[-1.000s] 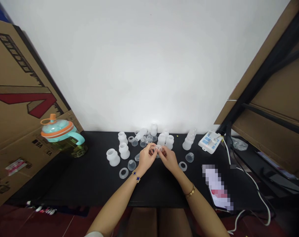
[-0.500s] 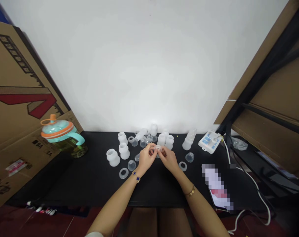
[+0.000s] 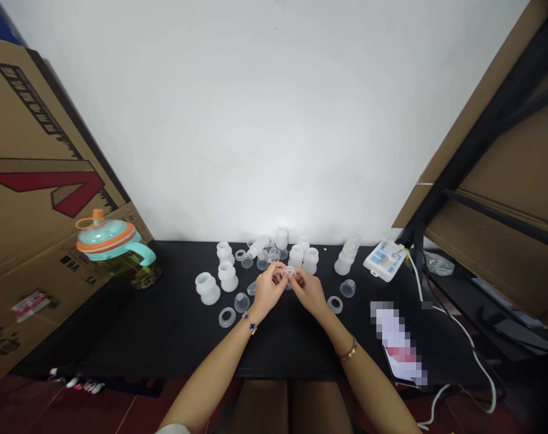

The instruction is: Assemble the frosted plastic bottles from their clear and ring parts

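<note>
Both hands meet at the middle of the table, pinching one small translucent collar ring (image 3: 290,270) between the fingertips. My left hand (image 3: 270,285) is closed on its left side, and my right hand (image 3: 310,290) grips it from the right. Whether anything sits inside the ring is hidden by the fingers. To the left stand several white bottle bodies (image 3: 207,289), hourglass-shaped and open-topped. A clear dome cap (image 3: 242,302) and a loose ring (image 3: 227,317) lie by my left wrist. Another ring (image 3: 334,304) and a clear cap (image 3: 347,288) lie right of my right hand.
Behind the hands are more clear caps (image 3: 262,260) and white bottles (image 3: 310,261). An assembled-looking bottle (image 3: 345,261) leans at the back right. Further out are a turquoise jug (image 3: 120,250), a white box (image 3: 384,260), a phone (image 3: 398,346) and a white cable (image 3: 466,337).
The ring between my fingers has tilted slightly. Otherwise the hands and the things on the table stay where they were.
</note>
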The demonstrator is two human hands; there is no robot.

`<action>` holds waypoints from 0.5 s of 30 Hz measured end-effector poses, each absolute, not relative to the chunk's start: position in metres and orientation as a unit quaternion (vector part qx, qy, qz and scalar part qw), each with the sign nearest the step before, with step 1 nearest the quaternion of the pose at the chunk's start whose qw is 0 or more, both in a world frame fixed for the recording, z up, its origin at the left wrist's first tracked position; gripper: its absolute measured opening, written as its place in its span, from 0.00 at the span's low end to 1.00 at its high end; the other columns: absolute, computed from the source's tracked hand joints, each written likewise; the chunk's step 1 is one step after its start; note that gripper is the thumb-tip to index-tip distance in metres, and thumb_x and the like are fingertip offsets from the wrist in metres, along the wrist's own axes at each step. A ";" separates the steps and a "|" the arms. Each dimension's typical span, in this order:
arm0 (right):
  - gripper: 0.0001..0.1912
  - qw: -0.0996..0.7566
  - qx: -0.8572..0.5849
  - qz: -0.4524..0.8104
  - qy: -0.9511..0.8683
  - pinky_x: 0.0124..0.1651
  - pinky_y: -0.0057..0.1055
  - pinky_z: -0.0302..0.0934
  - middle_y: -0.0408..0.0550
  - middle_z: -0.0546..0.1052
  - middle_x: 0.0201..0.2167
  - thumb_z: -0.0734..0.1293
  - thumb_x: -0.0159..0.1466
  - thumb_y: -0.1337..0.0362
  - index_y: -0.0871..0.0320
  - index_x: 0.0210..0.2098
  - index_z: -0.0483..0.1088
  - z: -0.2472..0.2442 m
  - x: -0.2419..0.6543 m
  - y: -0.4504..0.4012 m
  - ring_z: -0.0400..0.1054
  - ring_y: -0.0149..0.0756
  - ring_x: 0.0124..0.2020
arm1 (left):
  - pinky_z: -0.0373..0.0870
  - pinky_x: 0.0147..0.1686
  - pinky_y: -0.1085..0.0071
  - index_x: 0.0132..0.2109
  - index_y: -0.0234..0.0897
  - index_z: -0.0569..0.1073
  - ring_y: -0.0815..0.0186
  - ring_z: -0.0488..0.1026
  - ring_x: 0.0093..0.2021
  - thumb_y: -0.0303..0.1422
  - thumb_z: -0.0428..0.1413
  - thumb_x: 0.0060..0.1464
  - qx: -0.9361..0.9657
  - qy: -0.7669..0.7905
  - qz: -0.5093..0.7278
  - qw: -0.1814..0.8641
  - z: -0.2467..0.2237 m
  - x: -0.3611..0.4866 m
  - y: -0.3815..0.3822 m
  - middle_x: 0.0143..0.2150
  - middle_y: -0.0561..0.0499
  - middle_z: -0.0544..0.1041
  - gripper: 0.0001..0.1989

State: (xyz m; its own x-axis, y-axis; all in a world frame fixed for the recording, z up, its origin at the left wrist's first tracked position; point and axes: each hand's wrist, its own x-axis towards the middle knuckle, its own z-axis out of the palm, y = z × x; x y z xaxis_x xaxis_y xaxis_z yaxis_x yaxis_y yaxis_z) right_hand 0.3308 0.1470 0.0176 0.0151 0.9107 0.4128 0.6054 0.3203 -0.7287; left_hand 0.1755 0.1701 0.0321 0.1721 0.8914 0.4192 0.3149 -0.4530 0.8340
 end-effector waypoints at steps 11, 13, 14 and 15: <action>0.15 0.447 -0.554 0.172 -0.681 0.28 0.26 0.55 0.42 0.72 0.23 0.62 0.69 0.52 0.56 0.38 0.73 0.017 0.331 0.147 0.67 0.34 0.24 | 0.65 0.28 0.76 0.42 0.39 0.72 0.70 0.70 0.26 0.34 0.56 0.57 0.696 0.422 0.483 0.323 0.034 0.175 0.170 0.27 0.56 0.76 0.06; 0.15 0.445 -0.556 0.174 -0.680 0.28 0.26 0.55 0.42 0.72 0.23 0.62 0.69 0.52 0.56 0.38 0.73 0.017 0.331 0.147 0.67 0.34 0.24 | 0.64 0.28 0.76 0.42 0.39 0.73 0.69 0.70 0.25 0.34 0.56 0.57 0.695 0.423 0.483 0.324 0.034 0.175 0.170 0.27 0.56 0.76 0.06; 0.15 0.445 -0.556 0.174 -0.680 0.28 0.26 0.55 0.42 0.72 0.23 0.62 0.69 0.52 0.56 0.38 0.73 0.017 0.331 0.147 0.67 0.34 0.24 | 0.64 0.28 0.76 0.42 0.39 0.73 0.70 0.70 0.25 0.34 0.56 0.57 0.695 0.423 0.483 0.324 0.034 0.175 0.170 0.27 0.56 0.76 0.06; 0.15 0.445 -0.556 0.174 -0.680 0.28 0.26 0.55 0.42 0.72 0.23 0.62 0.69 0.52 0.56 0.38 0.73 0.016 0.331 0.147 0.67 0.34 0.24 | 0.64 0.28 0.76 0.42 0.39 0.73 0.70 0.70 0.25 0.34 0.56 0.57 0.695 0.422 0.483 0.325 0.034 0.175 0.170 0.28 0.56 0.76 0.06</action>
